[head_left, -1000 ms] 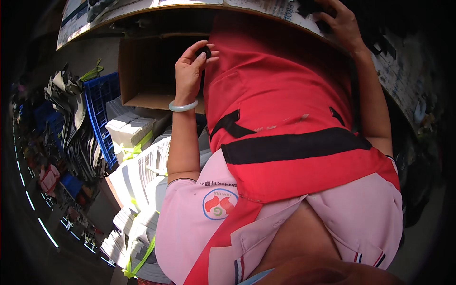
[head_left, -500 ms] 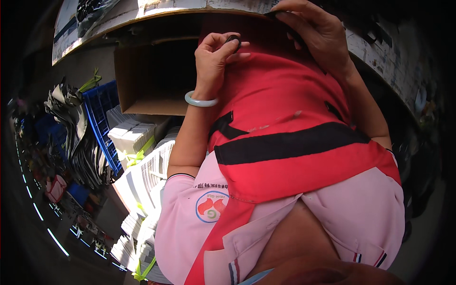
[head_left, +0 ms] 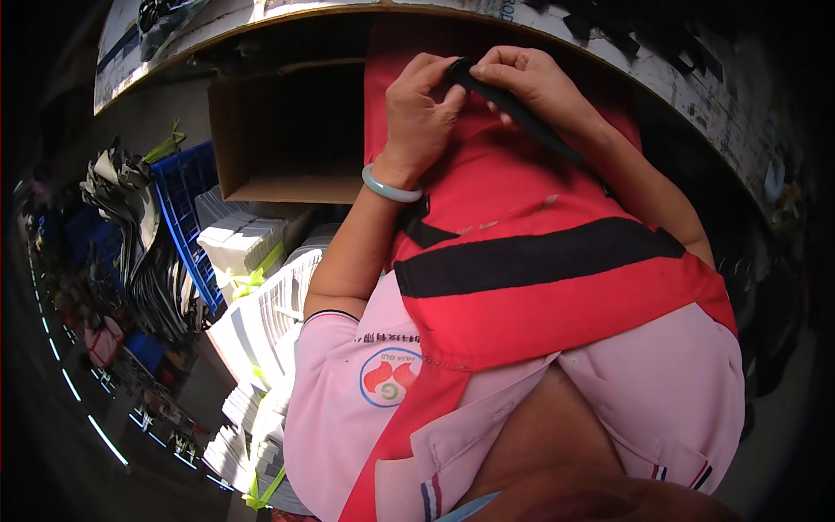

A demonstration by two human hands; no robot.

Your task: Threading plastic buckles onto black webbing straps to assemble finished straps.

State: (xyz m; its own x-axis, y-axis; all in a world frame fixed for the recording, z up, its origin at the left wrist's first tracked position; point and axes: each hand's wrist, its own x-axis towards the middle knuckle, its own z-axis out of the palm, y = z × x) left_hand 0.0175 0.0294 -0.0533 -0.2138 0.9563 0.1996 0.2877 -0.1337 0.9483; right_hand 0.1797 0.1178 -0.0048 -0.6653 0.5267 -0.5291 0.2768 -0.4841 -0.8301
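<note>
Above my red apron (head_left: 513,191), both hands meet near the table edge. My left hand (head_left: 422,109), with a pale bangle on its wrist, pinches a small black piece (head_left: 458,68); its exact kind is hidden by my fingers. From my right hand (head_left: 539,91), closed in a pinch, a black strap (head_left: 531,122) trails down toward the right forearm. The strap's upper end touches the black piece between my fingertips. I cannot tell whether the two are joined.
A worktable (head_left: 287,10) curves across the top, with black pieces (head_left: 600,30) on its right part. Below it sits an open cardboard box (head_left: 287,189). To the left stand a blue crate (head_left: 184,217) and tied stacks of pale sheets (head_left: 270,317).
My left hand has moved right and my right hand has come down and left from the table edge. The small black piece and the strap's end are now together.
</note>
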